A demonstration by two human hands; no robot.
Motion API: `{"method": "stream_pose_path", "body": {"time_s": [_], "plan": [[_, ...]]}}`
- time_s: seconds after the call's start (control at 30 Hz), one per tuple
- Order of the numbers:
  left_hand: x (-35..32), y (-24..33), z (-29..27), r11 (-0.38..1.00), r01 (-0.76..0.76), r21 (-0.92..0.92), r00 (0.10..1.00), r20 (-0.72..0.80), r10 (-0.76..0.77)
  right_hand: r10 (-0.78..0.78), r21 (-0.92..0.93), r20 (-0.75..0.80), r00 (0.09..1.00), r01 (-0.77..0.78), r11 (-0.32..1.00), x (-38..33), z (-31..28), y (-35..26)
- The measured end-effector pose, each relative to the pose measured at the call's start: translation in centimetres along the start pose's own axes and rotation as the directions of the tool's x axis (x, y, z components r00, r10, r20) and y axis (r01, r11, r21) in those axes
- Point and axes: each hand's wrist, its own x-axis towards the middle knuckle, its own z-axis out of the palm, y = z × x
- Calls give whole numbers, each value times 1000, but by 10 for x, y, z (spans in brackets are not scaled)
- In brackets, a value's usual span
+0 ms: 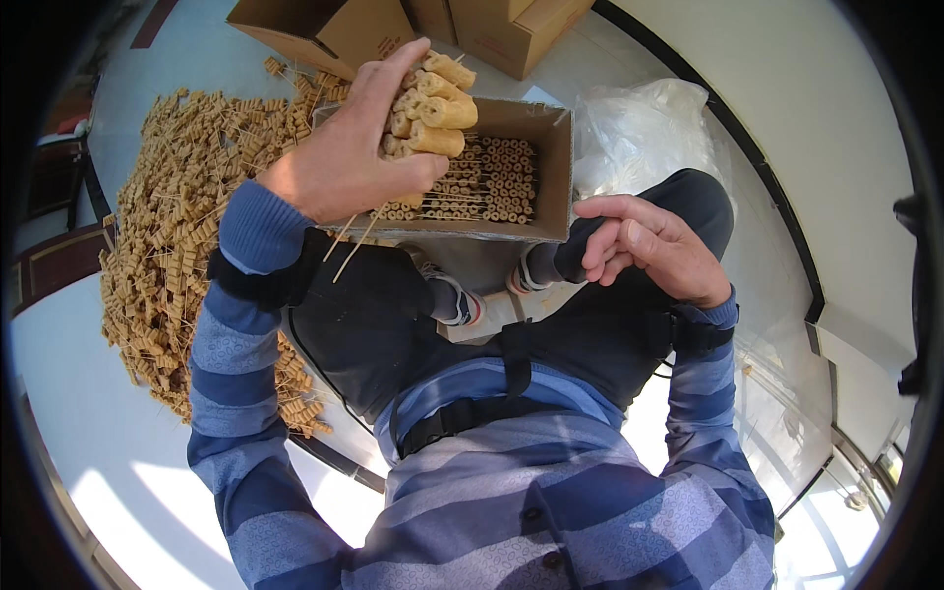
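My left hand (359, 147) is closed round a bundle of skewered rolls (438, 110), tan hollow tubes threaded on thin wooden sticks. Two of the sticks poke out below the palm. The bundle is above the left part of an open cardboard box (472, 232), whose inside holds neat rows of the same skewered rolls (506, 177). My right hand (657, 246) hovers over my right knee, just beyond the box's right corner. Its fingers are loosely bent and apart, with nothing in them.
On the floor to the left spreads a large heap of loose skewered rolls (187, 236). Further cardboard boxes (334, 34) stand beyond the open one. A clear plastic bag (639, 133) lies right of it, near the wall. My feet (467, 307) are close below the box.
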Motion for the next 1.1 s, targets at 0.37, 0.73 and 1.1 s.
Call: {"method": "stream_pose_path", "body": {"time_s": [0.37, 0.73, 1.1], "plan": [[104, -108, 197, 852, -105, 513, 688, 656, -311, -311, 219, -124, 942, 332, 918, 22, -71, -5], [111, -154, 263, 889, -68, 454, 689, 666, -287, -174, 330, -105, 979, 200, 923, 35, -69, -6], [106, -180, 273, 915, 136, 379, 674, 642, -366, -123, 299, -104, 987, 149, 942, 37, -66, -8]]}}
